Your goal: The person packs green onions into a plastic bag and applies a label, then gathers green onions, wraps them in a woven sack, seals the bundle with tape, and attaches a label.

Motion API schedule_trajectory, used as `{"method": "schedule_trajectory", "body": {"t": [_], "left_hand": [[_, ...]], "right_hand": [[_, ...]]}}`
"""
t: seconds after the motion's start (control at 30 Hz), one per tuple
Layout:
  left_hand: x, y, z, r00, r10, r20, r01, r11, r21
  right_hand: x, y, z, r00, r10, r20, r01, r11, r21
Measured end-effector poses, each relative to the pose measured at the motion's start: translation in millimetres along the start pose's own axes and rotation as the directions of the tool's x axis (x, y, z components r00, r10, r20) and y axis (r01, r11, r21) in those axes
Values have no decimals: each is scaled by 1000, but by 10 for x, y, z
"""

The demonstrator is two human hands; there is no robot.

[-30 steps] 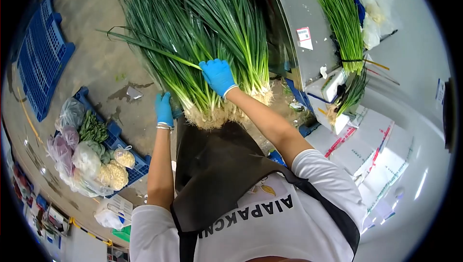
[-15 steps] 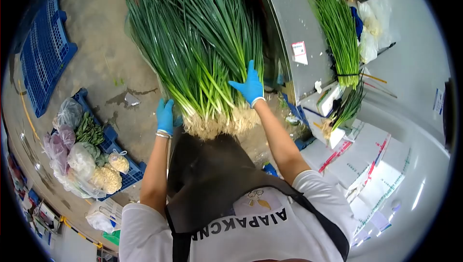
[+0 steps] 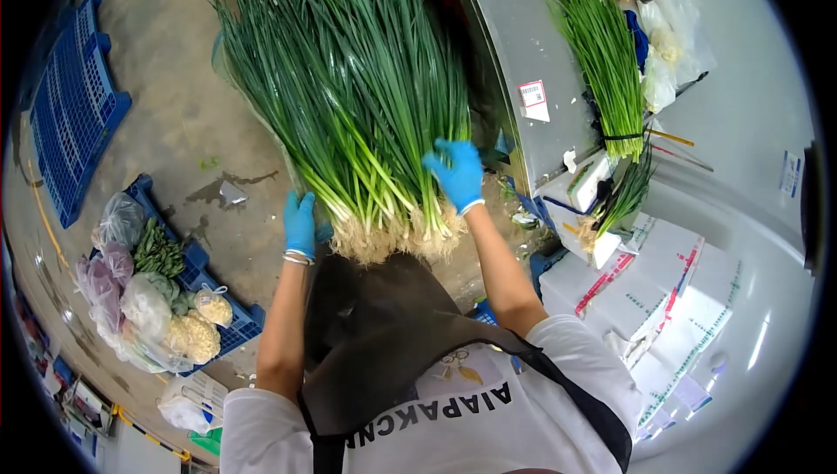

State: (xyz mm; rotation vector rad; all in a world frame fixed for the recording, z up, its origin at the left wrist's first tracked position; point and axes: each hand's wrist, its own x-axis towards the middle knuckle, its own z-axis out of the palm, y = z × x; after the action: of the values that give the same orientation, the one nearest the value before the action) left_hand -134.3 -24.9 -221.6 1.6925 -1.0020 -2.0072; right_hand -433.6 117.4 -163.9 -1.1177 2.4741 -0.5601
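Note:
A large heap of leafy green onions [image 3: 366, 134] lies before me, roots toward my body and dark green tops pointing away. A pale translucent sheet [image 3: 261, 121] runs along its left side. My left hand [image 3: 300, 225], in a blue glove, is closed round the near end of that sheet, beside the roots; some of its fingers are partly hidden. My right hand [image 3: 458, 176], also blue-gloved, rests at the heap's right edge just above the roots. Its thumb stands apart from its bent fingers, and no stalk shows clearly gripped.
To the right is a metal table [image 3: 532, 47] with a tied bunch of thin green stalks [image 3: 602, 64]. White boxes [image 3: 645, 278] stand nearer me. On the left, bagged vegetables [image 3: 144, 295] lie on a blue crate, with a blue pallet [image 3: 78, 112] beyond.
My right hand has moved down toward the roots, and its stretched fingers have bent. The green onions on the right lie more evenly alongside the others. My left hand stays at the left edge.

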Motion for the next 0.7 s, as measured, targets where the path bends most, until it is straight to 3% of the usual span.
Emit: {"method": "schedule_trajectory", "body": {"t": [0.07,0.13,0.2,0.23,0.33,0.37,0.4,0.43,0.47,0.5,0.53,0.6,0.7], "left_hand": [[5,-17,15,1000,13,-5,-13,999,44],[41,-55,2,998,56,0,-56,990,131],[40,-36,61,997,76,-4,-75,990,121],[32,-15,89,997,83,-3,-82,990,117],[66,-95,73,998,56,5,-56,996,70],[80,-114,91,999,50,-8,-50,998,42],[93,-131,122,999,45,-21,-45,999,10],[98,-146,139,999,40,-37,-40,999,-21],[93,-117,143,999,26,-23,-26,1000,1],[88,-80,131,1000,14,-12,-14,1000,23],[73,-48,125,1000,1,-1,-1,999,47],[37,-12,159,1000,8,-4,-8,999,40],[61,-39,193,999,43,-2,-43,998,49]], "right_hand": [[379,313,46,923,295,-246,-236,941,242],[824,1059,474,836,453,-311,-424,891,159],[1149,1259,632,776,625,-83,-564,747,353],[1201,1243,636,792,610,3,-559,725,403],[1226,1086,562,877,366,311,-479,626,615],[1238,1235,739,898,379,222,-436,698,568],[1227,1029,577,893,399,210,-449,828,336],[1231,801,422,904,394,170,-398,917,-7],[1247,523,240,917,374,137,-308,884,-351],[1257,470,129,927,307,214,-234,922,-308],[1223,703,333,947,268,177,-256,963,-88],[1141,1303,903,973,219,73,-231,907,353],[1067,984,863,956,270,115,-292,916,276]]}}
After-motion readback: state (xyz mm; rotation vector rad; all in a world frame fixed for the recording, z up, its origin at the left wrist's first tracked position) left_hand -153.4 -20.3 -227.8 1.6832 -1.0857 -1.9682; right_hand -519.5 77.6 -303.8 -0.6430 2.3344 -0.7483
